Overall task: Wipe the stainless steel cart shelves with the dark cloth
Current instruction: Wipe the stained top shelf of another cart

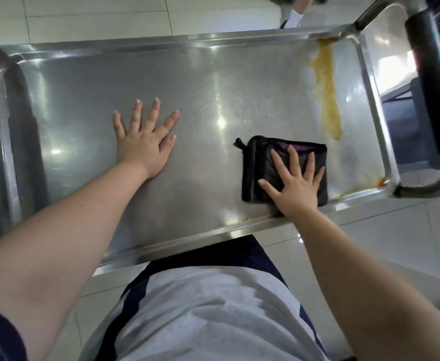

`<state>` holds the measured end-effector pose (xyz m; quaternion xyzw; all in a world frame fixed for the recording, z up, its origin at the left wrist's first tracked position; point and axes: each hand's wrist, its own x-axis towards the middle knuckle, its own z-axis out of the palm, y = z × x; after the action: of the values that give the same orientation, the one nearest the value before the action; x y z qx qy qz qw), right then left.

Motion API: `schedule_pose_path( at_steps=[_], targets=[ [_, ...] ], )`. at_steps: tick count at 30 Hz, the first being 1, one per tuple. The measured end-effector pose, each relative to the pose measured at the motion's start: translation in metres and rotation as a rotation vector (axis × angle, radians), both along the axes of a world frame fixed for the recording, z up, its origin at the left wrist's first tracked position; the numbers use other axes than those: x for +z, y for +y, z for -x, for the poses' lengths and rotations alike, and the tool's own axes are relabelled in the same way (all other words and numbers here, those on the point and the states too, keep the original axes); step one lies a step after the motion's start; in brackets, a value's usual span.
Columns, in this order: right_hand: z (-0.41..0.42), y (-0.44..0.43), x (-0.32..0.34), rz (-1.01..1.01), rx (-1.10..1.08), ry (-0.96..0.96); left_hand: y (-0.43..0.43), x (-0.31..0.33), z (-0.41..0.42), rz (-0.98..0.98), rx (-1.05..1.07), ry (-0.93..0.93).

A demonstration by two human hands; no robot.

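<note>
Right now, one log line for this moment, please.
left hand: flat on shelf | right hand: flat on cloth | cloth: folded, near front rim | stain: yellow streak at right end, not yet wiped

Your cloth (262, 169) is black with a purple strip along its far edge. The shelf (200, 82) is silvery grey, marked by a yellow-brown streak (328, 84). Your shirt (200, 308) is white, trimmed navy.

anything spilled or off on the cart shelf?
Yes: a yellowish-brown streak runs across the shelf near its right end, with orange residue in the near right corner. The dark cloth, under the right hand, lies just left of the streak, not on it.
</note>
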<state>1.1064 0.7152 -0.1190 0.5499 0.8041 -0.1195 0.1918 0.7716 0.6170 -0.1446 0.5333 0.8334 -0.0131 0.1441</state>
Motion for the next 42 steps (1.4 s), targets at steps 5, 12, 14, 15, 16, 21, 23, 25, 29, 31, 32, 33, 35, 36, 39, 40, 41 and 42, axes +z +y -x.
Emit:
schedule_pose_path(
  at_steps=[5, 12, 14, 15, 16, 21, 23, 25, 29, 31, 32, 33, 35, 36, 39, 40, 41, 42],
  targets=[
    [0.006, -0.004, -0.003, -0.016, -0.112, 0.023, 0.001, 0.001, -0.004, 0.023, 0.025, 0.023],
    [0.11, -0.125, -0.002, 0.046, 0.507, 0.123, 0.0, 0.001, -0.002, 0.028, 0.023, 0.031],
    [0.117, -0.141, -0.002, 0.043, 0.538, 0.154, -0.002, 0.0, -0.001, 0.022, 0.016, 0.034],
    [0.115, -0.14, -0.003, 0.035, 0.533, 0.16, -0.003, 0.0, -0.001, 0.022, 0.011, 0.033],
    [0.11, -0.135, -0.003, 0.023, 0.531, 0.156, -0.004, 0.0, -0.002, 0.018, 0.004, 0.031],
    [0.033, -0.072, -0.007, -0.042, 0.312, 0.082, 0.0, 0.002, -0.001, 0.025, -0.003, 0.029],
    [-0.015, -0.033, -0.006, -0.031, 0.157, 0.016, 0.0, 0.002, -0.002, 0.027, -0.004, 0.031],
    [-0.047, -0.005, -0.001, 0.016, 0.034, -0.044, -0.001, 0.002, -0.004, 0.031, 0.006, 0.034],
    [-0.037, -0.013, -0.002, 0.01, -0.002, -0.056, -0.002, 0.001, -0.007, 0.032, 0.034, 0.038],
    [-0.013, -0.033, -0.003, 0.002, 0.04, -0.023, -0.003, 0.002, -0.007, 0.026, 0.036, 0.038],
    [0.001, -0.045, -0.004, 0.001, 0.086, -0.002, -0.003, 0.002, -0.007, 0.025, 0.037, 0.035],
    [0.018, -0.06, -0.004, 0.004, 0.149, 0.023, -0.004, 0.002, -0.007, 0.025, 0.038, 0.032],
    [0.054, -0.092, -0.004, 0.019, 0.308, 0.073, -0.004, 0.003, -0.008, 0.029, 0.036, 0.028],
    [0.069, -0.107, -0.005, 0.031, 0.378, 0.084, -0.004, 0.004, -0.008, 0.034, 0.036, 0.026],
    [0.088, -0.125, -0.001, 0.043, 0.425, 0.094, -0.006, 0.005, -0.007, 0.053, 0.031, 0.019],
    [0.086, -0.122, 0.001, 0.057, 0.421, 0.094, -0.005, 0.006, -0.007, 0.057, 0.027, 0.01],
    [0.083, -0.118, 0.003, 0.083, 0.418, 0.093, -0.004, 0.007, -0.007, 0.056, 0.03, -0.004],
    [0.079, -0.114, 0.005, 0.105, 0.418, 0.099, -0.002, 0.009, -0.006, 0.046, 0.045, -0.023]
  ],
)
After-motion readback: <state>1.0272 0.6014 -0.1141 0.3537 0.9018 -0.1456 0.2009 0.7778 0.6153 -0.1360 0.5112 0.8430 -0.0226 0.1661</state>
